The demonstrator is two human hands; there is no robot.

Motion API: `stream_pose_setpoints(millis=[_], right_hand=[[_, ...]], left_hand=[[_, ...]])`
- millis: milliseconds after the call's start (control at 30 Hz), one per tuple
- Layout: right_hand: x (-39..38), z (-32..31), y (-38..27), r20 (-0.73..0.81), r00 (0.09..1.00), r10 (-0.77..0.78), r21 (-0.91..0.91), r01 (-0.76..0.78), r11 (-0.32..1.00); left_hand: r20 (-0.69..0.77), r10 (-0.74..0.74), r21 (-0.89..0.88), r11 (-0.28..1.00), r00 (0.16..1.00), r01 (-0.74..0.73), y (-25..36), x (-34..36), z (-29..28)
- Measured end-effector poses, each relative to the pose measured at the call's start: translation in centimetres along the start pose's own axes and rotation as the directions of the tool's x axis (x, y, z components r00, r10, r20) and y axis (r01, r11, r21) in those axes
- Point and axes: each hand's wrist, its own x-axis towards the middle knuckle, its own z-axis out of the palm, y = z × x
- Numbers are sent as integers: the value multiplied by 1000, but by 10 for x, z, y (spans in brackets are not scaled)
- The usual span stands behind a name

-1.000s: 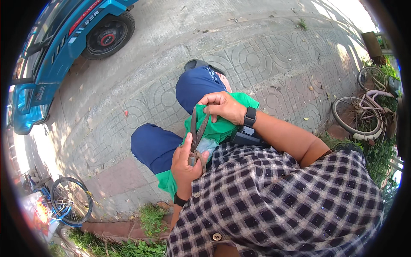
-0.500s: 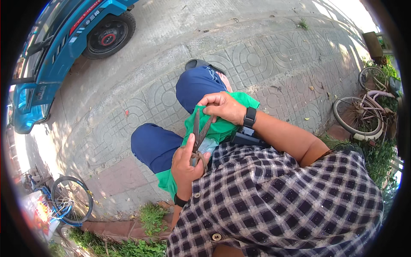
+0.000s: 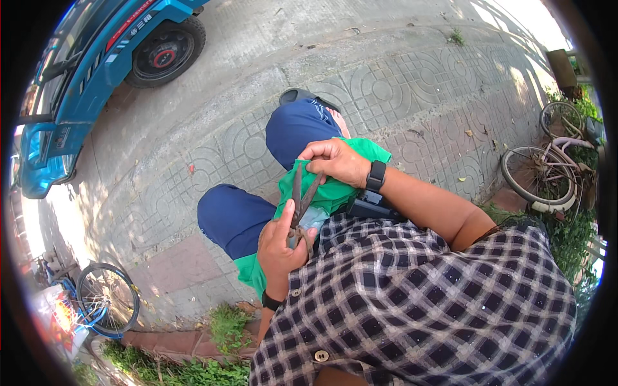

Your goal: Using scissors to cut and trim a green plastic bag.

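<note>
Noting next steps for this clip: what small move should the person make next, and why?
Probably ease the scissors closed slightly: the left hand holds them open, blades toward the green cloth that the right hand pinches near the tips. Whether cloth sits between the blades is unclear.

And the scissors have turned slightly clockwise, their blades now leaning further toward one o'clock!

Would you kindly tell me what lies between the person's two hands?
In the head view, open scissors extend from the left hand toward the right hand, with green cloth behind them.
</note>
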Motion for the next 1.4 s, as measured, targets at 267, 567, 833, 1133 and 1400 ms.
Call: stream_pose_setpoints(millis=[267,567,833,1133,1400], right_hand=[[0,-2,2,29,1000,-11,3,11,1000],[0,-1,-2,15,1000,5,61,-6,998],[-1,-2,-1,6,1000,11,42,-11,999],[-1,-2,-1,17,1000,11,4,-11,1000],[0,-1,0,4,1000,-1,6,1,1000]], left_hand=[[-3,21,-50,999,1000,-21,-4,1,3],[-28,21,-27,999,999,-22,-2,-2,0],[-35,-1,-1,1000,999,1,1,-1,3],[-7,-40,1,999,999,40,2,0,1],[-27,-44,15,999,999,44,3,-1,0]])
